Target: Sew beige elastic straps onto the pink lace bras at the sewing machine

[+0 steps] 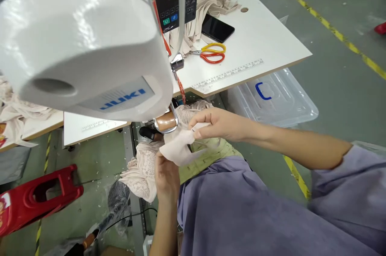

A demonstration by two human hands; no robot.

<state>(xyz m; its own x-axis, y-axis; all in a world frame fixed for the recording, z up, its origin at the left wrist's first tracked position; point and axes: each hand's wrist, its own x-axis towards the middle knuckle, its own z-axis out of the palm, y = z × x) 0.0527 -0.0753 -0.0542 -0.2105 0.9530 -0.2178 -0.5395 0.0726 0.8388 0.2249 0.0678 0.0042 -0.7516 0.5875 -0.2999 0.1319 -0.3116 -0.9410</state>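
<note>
A pale beige fabric piece (177,149) is stretched between my two hands, just in front of the sewing machine's arm end. My right hand (215,124) pinches its upper right edge between thumb and fingers. From below, my left hand (167,176) grips the lower left edge, its fingertips partly hidden behind the cloth. Beige lace pieces (141,171) hang in a bunch left of my left hand, and more lace lies behind the fabric. A yellow-green cloth (208,155) covers my lap. The white Juki sewing machine (120,46) fills the upper left.
On the white table (265,42) lie scissors (213,52) with yellow and red handles, a black phone (217,28) and a heap of beige strips (208,4). A clear lidded bin (280,99) stands below at right. A red plastic stool (39,197) is at lower left.
</note>
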